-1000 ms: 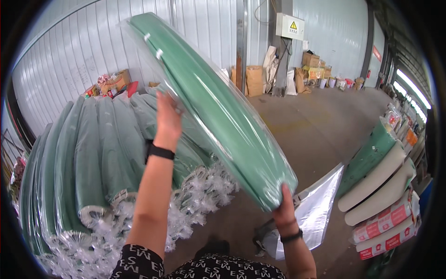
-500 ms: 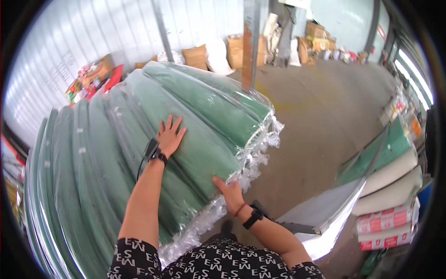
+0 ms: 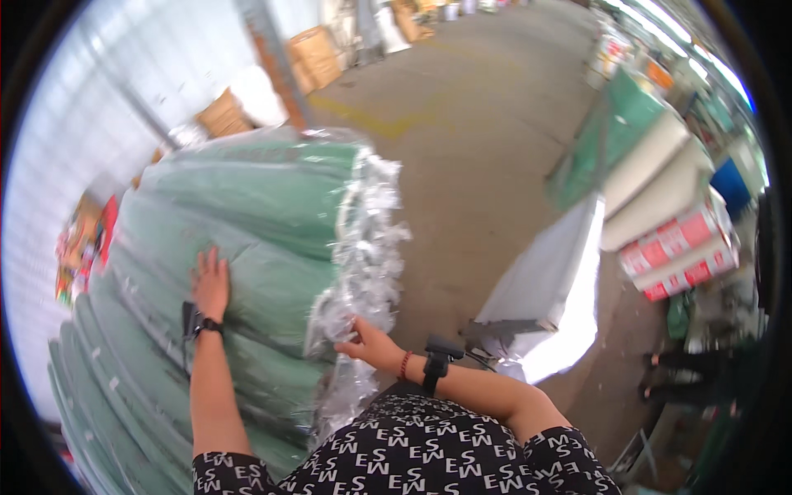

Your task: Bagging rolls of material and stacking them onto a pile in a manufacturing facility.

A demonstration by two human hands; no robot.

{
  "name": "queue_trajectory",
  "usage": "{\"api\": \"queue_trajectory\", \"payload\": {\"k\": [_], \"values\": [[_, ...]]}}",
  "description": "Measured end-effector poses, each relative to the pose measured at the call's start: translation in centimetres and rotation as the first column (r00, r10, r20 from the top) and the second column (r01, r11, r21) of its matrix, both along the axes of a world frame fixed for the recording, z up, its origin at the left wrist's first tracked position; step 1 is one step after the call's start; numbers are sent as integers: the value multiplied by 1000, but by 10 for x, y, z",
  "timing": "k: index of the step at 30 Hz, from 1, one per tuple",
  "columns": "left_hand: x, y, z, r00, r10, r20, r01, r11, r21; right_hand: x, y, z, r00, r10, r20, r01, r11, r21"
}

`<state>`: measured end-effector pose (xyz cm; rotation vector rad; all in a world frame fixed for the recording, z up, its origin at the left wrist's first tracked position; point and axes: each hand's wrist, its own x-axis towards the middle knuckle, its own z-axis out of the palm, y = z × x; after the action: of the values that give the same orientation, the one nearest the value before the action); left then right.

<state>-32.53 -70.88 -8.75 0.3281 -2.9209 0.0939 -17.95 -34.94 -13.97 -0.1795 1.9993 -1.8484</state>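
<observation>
Several long green rolls in clear plastic wrap lie side by side in a stack [image 3: 272, 194] on my left. Their near ends carry bunched, crinkled plastic film [image 3: 367, 239]. My left hand [image 3: 212, 289] lies flat on top of one roll, fingers stretched out, holding nothing. At the rolls' ends, my right hand [image 3: 371, 345] touches the bunched film with thumb and forefinger apart; its other fingers are partly hidden. A dark strap with a small black device circles each wrist, and a red bracelet [image 3: 405, 364] sits on the right one.
To my right stands a silvery-white wrapped slab [image 3: 540, 285]. Beyond it are cream rolls [image 3: 652, 177], a green sheet [image 3: 615, 132] and red-and-white packages [image 3: 672, 252]. A rusty post [image 3: 276, 62] rises behind the stack, near brown sacks [image 3: 313, 58]. Another person's dark-clothed legs [image 3: 693, 375] show at the right.
The view has swung to the right, so the stack sits further left and more of the right side shows. My left hand stays flat on the rolls; my right hand stays by the film-covered ends.
</observation>
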Motion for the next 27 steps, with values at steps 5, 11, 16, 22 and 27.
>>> {"api": "queue_trajectory", "payload": {"k": [5,11,16,22,27], "values": [[34,-70,10,963,-261,-59,252,959,-127,112,123,-50,965,109,237,-88,991,-97],[62,181,20,933,-283,-222,286,958,-18,406,331,-184,538,-690,485,659,703,269],[147,328,72,701,-512,-497,713,490,501,655,376,-200,420,-747,514,81,595,799],[310,530,31,-52,-907,-417,860,-253,444,719,303,-252,544,-715,439,-148,433,889],[315,633,-48,-315,-947,-58,848,-308,431,622,237,-207,-43,-850,525,889,207,409]]}}
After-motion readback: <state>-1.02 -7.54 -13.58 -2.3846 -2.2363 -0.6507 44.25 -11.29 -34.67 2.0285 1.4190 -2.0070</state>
